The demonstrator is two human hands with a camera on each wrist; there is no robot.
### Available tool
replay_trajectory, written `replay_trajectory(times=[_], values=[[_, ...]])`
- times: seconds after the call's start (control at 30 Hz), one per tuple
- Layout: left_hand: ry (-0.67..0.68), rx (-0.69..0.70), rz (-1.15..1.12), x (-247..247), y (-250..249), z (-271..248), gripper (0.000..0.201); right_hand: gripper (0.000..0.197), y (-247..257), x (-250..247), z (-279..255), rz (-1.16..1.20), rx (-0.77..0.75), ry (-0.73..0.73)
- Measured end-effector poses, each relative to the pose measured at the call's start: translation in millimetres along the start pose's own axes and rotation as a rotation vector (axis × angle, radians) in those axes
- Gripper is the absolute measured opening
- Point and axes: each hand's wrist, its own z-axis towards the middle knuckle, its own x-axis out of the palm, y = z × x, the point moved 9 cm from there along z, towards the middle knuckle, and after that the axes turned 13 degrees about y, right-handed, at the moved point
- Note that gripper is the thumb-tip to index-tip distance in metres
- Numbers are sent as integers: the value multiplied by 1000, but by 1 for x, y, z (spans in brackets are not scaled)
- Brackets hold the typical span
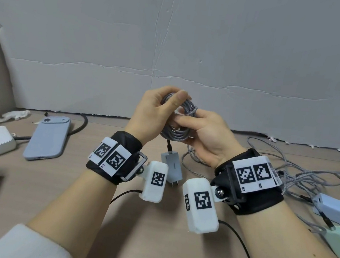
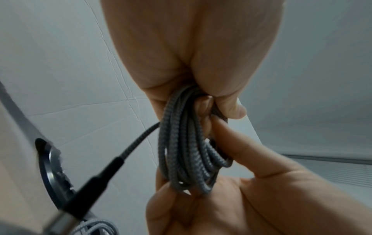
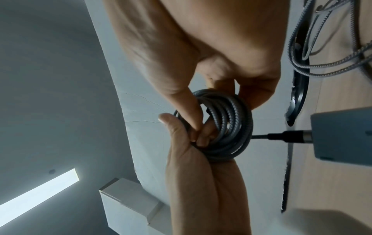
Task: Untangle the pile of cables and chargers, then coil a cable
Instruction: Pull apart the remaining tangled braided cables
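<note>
Grey coil [image 1: 179, 117] was held above the tabletop [image 1: 76, 184] between both hands, left hand [image 1: 152, 114] fingers curled round its top, right hand [image 1: 207, 136] fingers pinching its right side, charger [image 1: 171, 167] dangling below.

Coiled cable [image 1: 178, 119]: grey braided cloth sheath, matt. Charger [image 1: 171, 166]: smooth matt plastic. Table [image 1: 154, 241]: wood-look, matt.

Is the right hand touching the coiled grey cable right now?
Touching. In the left wrist view, the right hand has fingers through the coiled grey cable; the head view agrees.
</note>
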Motion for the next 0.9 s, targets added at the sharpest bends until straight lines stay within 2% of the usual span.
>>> replay_trajectory(times=[0.13,0.3,0.47,0.6,0.7,0.8,0.9], values=[[34,-10,-15,5,1,0,27,10,8,-8,-4,-43,-45,-77],[65,-5,-16,7,0,3,25,14,17,-18,-7,-234,-89,-181],[76,5,-48,8,0,1,22,22,19,-21,-10,-70,-209,-276],[77,-1,-69,9,0,-1,22,30,13,-15,-3,146,-182,-213],[50,-20,-78,6,5,-1,25,40,14,-13,-2,214,-179,-189],[-7,-55,-151,1,15,-1,27,56,23,0,-5,148,-227,-81],[-65,-88,-185,-3,20,-1,22,62,29,14,-11,-75,-272,-25]])
